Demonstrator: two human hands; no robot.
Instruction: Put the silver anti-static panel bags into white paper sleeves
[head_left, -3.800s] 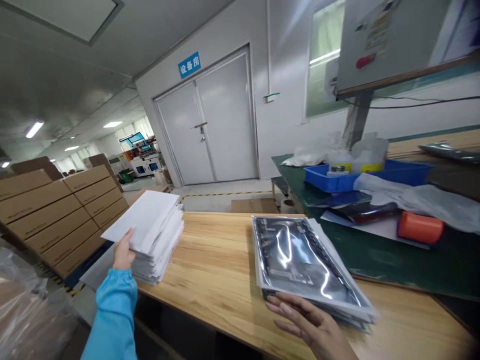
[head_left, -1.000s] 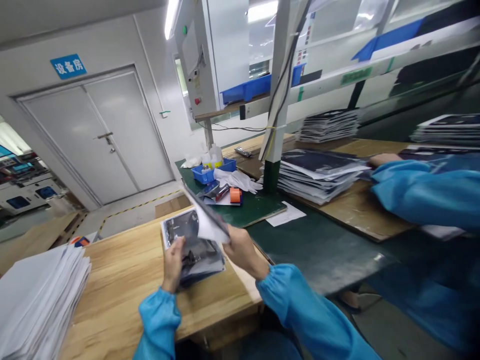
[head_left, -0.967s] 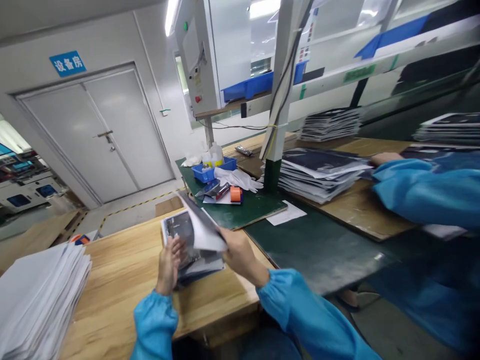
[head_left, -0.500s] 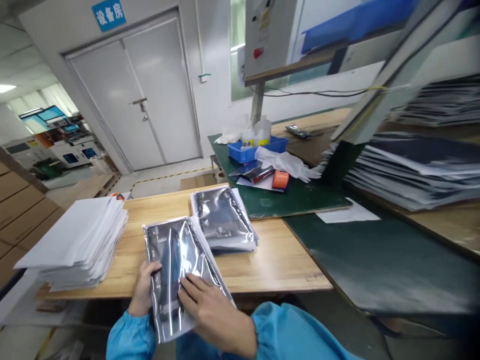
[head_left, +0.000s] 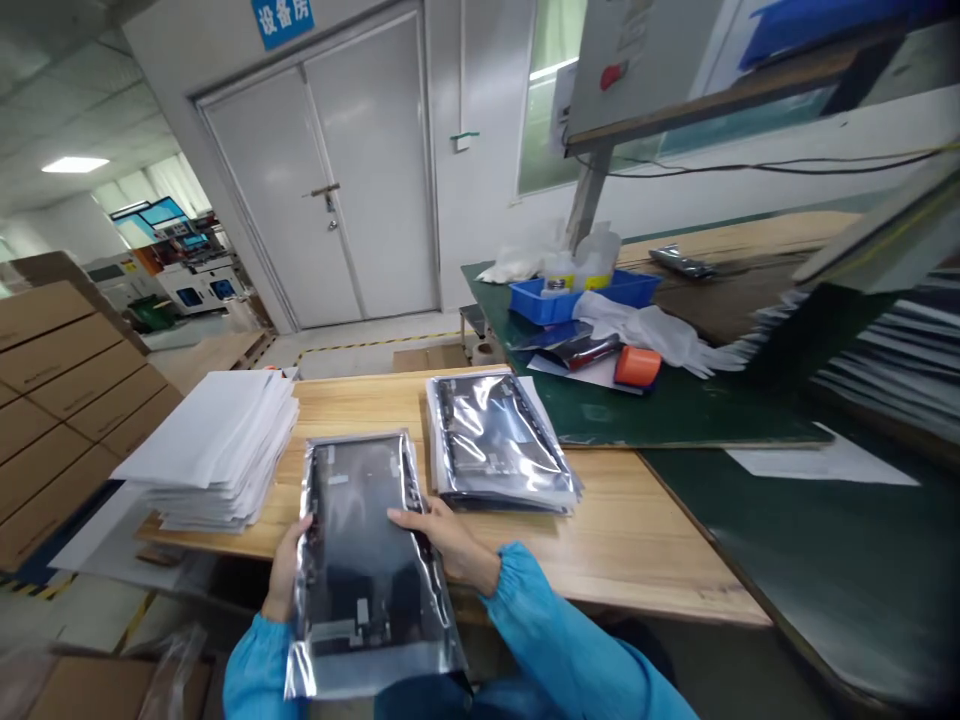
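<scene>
A flat dark panel in a shiny clear bag (head_left: 367, 560) is held up in front of me, over the near edge of the wooden table. My left hand (head_left: 286, 570) grips its left edge, thumb on the front. On the right edge, my right hand (head_left: 442, 540) clasps it with the thumb lying across the face and the other fingers hidden behind. Just beyond, to the right, lies a stack of similar bagged panels (head_left: 499, 435). A pile of white sheets or flat sleeves (head_left: 217, 440) stands on the table's left end.
The wooden table (head_left: 622, 545) meets a green bench (head_left: 720, 415) on the right. That bench bears a blue tray (head_left: 547, 305) with bottles, white gloves (head_left: 645, 325) and an orange roll (head_left: 637, 367). Cardboard boxes (head_left: 67, 400) are stacked at left. Grey double doors (head_left: 322, 190) stand behind.
My right hand has gone from lying across the bagged panel's face to gripping its right edge. The panel's face now looks different, with white labels at top and bottom. The view has swung right-to-left slightly.
</scene>
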